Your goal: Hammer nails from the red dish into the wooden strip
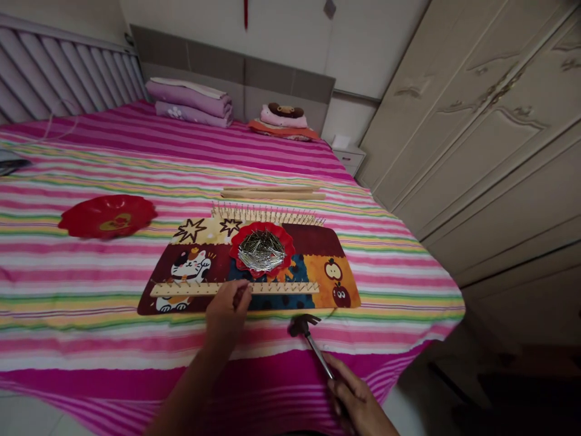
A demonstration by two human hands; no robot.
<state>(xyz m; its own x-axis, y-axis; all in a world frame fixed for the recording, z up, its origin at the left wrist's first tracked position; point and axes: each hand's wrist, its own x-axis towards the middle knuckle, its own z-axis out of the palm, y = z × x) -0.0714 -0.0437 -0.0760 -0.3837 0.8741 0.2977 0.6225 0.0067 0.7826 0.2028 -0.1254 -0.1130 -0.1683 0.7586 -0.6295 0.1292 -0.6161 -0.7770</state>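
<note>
Holding left hand (pixel 227 312) curled at slim, nail-studded wooden strip (pixel 281 289) on printed mat (pixel 313 239), near scalloped red dish (pixel 289 245) of shiny nails (pixel 261 253); cannot tell whether pinching anything. Clasping slim-shafted metal claw hammer (pixel 319 353) in right hand (pixel 354 395).

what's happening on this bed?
A person's right hand grips a hammer, its head just short of the mat. The left hand is at a nail-studded wooden strip lying on the mat; whether its fingers pinch a nail is unclear. Behind the strip sits a red dish of loose nails, with another nail-studded strip beyond.
</note>
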